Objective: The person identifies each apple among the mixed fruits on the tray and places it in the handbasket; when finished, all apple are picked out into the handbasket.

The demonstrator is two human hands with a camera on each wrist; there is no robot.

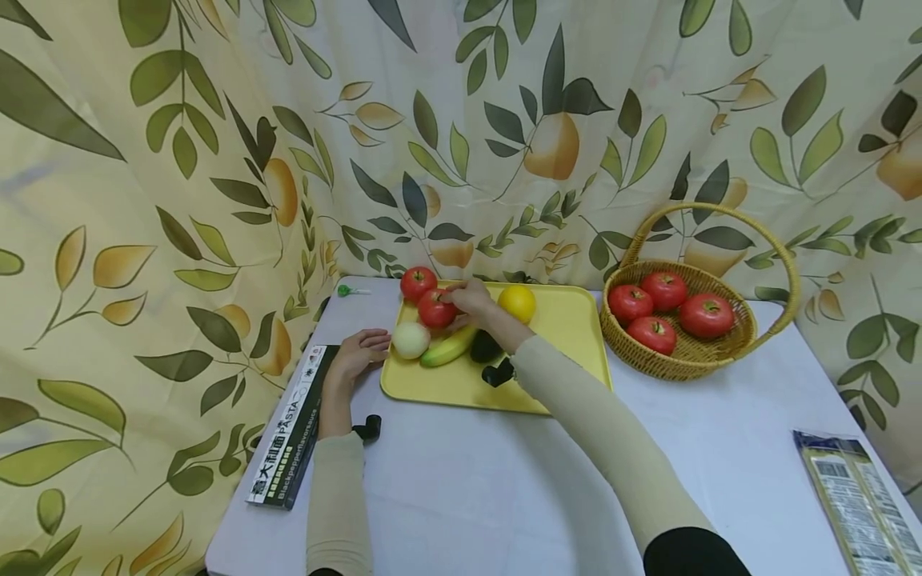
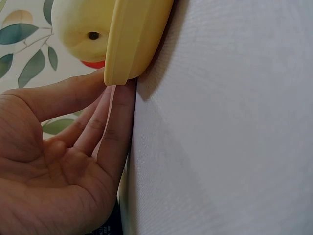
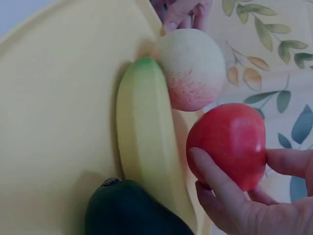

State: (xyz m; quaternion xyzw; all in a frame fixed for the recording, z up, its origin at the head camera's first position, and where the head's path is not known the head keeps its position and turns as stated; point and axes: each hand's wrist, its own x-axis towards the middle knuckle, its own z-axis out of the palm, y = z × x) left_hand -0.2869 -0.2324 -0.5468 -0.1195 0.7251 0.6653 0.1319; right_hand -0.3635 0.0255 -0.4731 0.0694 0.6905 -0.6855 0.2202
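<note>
Tomato (image 3: 232,139), round and glossy, between fingers (image 3: 217,177)

A white table (image 1: 468,496) holds — left to right — a pasta box (image 1: 294,436), small green item (image 1: 344,290), yellow tray (image 1: 576,324), wicker basket (image 1: 666,366) and flat packet (image 1: 853,496).

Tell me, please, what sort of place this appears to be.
Probably an indoor, staged tabletop setup: a leaf-print curtain hangs right behind a white-covered table, which bears a yellow tray and a wicker basket.
</note>
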